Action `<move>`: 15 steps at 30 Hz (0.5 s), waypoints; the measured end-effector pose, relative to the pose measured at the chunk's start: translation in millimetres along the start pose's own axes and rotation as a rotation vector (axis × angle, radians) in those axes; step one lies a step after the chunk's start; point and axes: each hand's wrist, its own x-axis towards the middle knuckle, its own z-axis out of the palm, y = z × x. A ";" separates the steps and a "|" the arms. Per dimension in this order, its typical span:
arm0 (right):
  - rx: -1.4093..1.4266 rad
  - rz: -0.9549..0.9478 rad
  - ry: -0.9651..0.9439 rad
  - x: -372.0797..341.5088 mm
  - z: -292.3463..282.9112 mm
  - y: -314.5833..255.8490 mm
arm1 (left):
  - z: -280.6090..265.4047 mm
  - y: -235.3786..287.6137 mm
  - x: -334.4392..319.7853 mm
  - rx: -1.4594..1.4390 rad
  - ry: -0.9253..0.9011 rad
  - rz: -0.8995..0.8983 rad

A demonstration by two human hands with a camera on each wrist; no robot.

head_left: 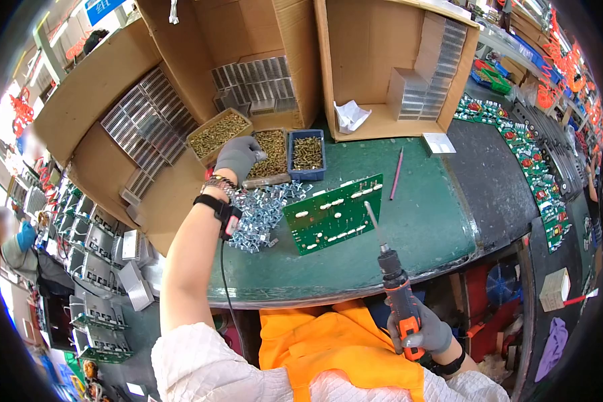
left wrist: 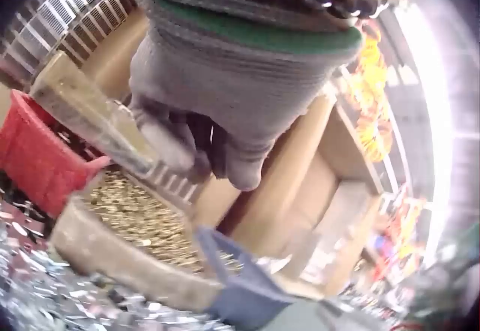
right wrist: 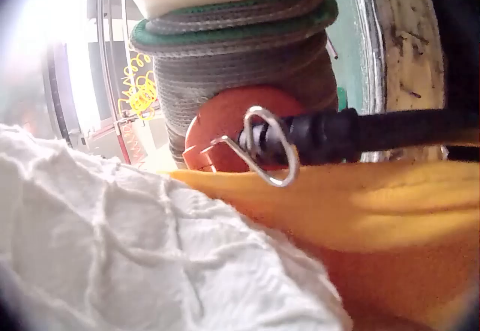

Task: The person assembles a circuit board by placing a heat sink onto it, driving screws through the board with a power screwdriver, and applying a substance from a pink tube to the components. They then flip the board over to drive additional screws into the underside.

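Observation:
My gloved left hand (head_left: 238,158) hovers over the bins of brass-coloured screws, fingers bent downward. In the left wrist view its fingertips (left wrist: 244,175) hang above a bin of screws (left wrist: 142,222); I cannot tell whether they pinch any. My gloved right hand (head_left: 430,329) grips an orange and black electric screwdriver (head_left: 400,301) low in front of the apron. Its long bit points up towards a green circuit board (head_left: 335,216), which stands tilted on the bench. In the right wrist view the screwdriver's round orange end (right wrist: 217,125) shows, with a metal hook and black cable.
Small silvery metal parts (head_left: 258,214) lie heaped left of the board. A blue bin (head_left: 307,155) of screws stands behind. Cardboard boxes (head_left: 362,63) with finned metal blocks line the back. A pink stick-like tool (head_left: 396,174) lies on the green bench (head_left: 429,214).

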 end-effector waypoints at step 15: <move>-0.521 0.069 -0.070 41.0 30.8 -20.3 | -30.0 53.5 -174.5 -1.269 -0.366 -0.059</move>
